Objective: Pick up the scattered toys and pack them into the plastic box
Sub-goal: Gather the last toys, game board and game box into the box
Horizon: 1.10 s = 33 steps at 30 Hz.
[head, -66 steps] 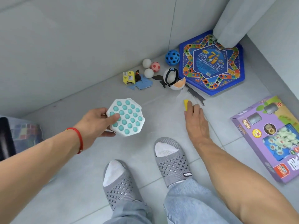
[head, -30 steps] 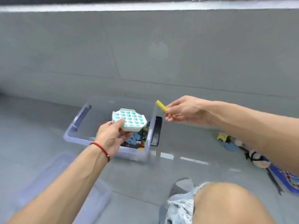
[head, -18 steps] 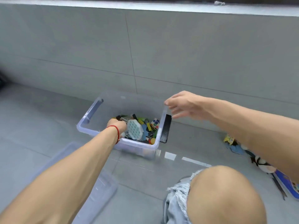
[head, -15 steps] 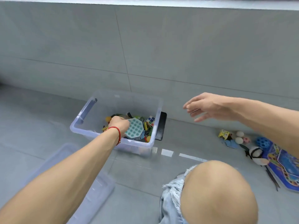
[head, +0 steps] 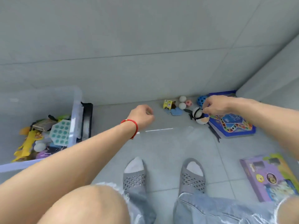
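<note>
Grey tile floor (head: pixel 161 151), wall corner: the pop toy (head: pixel 60 132) now lies in the plastic box (head: pixel 76 101), so it's packed. My left hand (head: pixel 142 118) is back out, curled and empty. My right hand (head: pixel 215 105) pinches the black-and-white ball (head: pixel 198 114), likely next in.

The box (head: pixel 77 101) is clear glossy plastic, the floor (head: pixel 169 147) smooth tile, the jeans (head: pixel 218 209) frayed denim.

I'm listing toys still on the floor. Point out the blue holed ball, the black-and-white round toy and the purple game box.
blue holed ball (head: pixel 201 100): head view, visible left half.
black-and-white round toy (head: pixel 198 115): head view, middle of its body.
purple game box (head: pixel 265 178): head view, printed top face.
</note>
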Tool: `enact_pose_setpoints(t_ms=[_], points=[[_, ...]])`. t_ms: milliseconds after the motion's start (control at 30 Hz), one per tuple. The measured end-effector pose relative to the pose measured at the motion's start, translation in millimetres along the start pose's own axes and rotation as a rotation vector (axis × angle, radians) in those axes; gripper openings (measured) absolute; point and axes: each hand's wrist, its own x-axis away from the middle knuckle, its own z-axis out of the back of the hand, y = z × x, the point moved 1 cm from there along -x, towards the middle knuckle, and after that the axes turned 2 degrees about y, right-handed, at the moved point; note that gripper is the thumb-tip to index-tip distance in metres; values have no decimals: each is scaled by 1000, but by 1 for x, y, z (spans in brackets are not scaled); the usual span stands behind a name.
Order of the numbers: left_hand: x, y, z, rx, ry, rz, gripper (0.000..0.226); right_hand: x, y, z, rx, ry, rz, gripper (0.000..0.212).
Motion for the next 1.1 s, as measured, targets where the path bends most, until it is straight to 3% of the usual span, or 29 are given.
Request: enact_pose_setpoints(t_ms=[133,200,300,467,600,700,767,967,1100], points=[[-61,5,-59,-267,-97,-44,34,-56,30,-34,28,94,0,44],[-90,3,-78,-395,-126,-81,40,-82,49,-53,-19,89,-33,65],[-135,-1,-96,-578,-113,-159,51,-114,72,-74,70,111,78,99],[-189,-8,-118,-813,-212,-271,95,-148,80,-105,263,77,202,128],[-218,-14,-132,-858,-230,-308,94,-157,72,-124,292,188,209,105],[-225,-8,-137,-762,-63,-380,61,-156,70,-132,188,267,151,78],[-225,-4,-139,-777,-25,-410,51,-150,72,-132,81,339,138,73],[-197,-7,-125,-687,31,-272,48,-105,71,-111,-358,406,204,71],[-136,-5,-86,-461,-58,-77,69,-49,58,-74,-274,267,309,59]])
